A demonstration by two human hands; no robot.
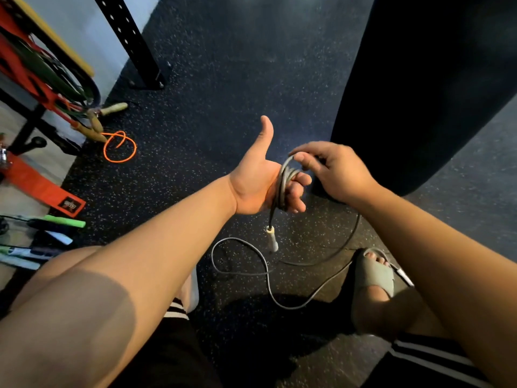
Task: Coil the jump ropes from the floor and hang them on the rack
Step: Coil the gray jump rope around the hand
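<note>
A grey jump rope (284, 177) is wound in several loops round the palm of my left hand (260, 177), whose thumb points up and fingers curl over the coil. One pale handle (272, 239) dangles below that hand. My right hand (333, 172) pinches the rope at the top of the coil. The loose rest of the rope (263, 267) snakes over the speckled black floor toward my right foot, where its other handle (402, 275) lies. An orange rope (120, 148) with wooden handles (112, 109) lies at the left, by the red rack (25, 71).
A black perforated upright (131, 43) stands bolted to the floor at the back. A large dark punching bag (419, 88) fills the right. Green and white sticks (53, 222) and a red strap (42, 189) lie at the left. My sandalled right foot (375, 278) rests beside the rope.
</note>
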